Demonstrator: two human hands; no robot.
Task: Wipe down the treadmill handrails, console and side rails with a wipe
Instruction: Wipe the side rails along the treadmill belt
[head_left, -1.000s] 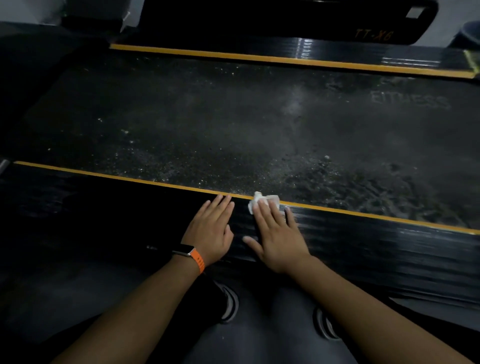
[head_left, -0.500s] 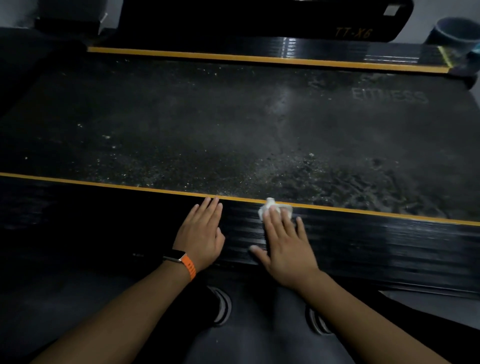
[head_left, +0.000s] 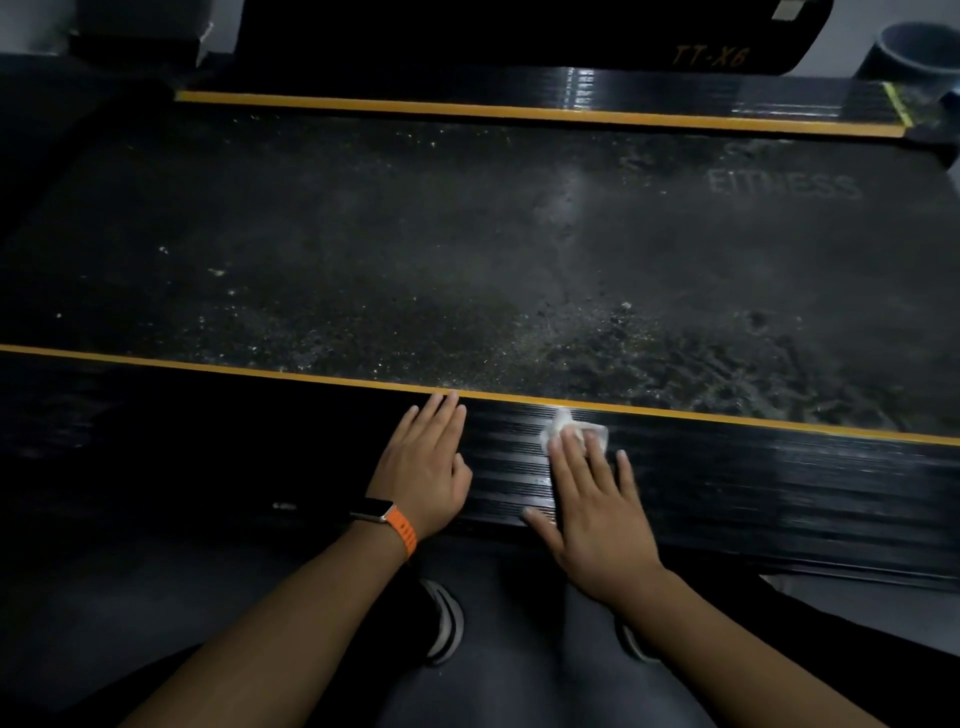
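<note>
Partly hidden, crumpled white wipe (head_left: 571, 428) (wadded) under flat right hand (head_left: 597, 506), left hand (head_left: 426, 467) flat on side rail (head_left: 753, 483).

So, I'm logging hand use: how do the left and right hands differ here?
The right hand presses on a white wipe; the left hand lies bare. The left wrist wears a watch with an orange band; the right wrist wears none. Both lie flat, fingers straight, on the near side rail.

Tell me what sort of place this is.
Likely a gym or home workout room: a dusty treadmill belt printed "FITNESS", its ribbed side rail with a yellow stripe, and a "TT-X6" label behind.
</note>
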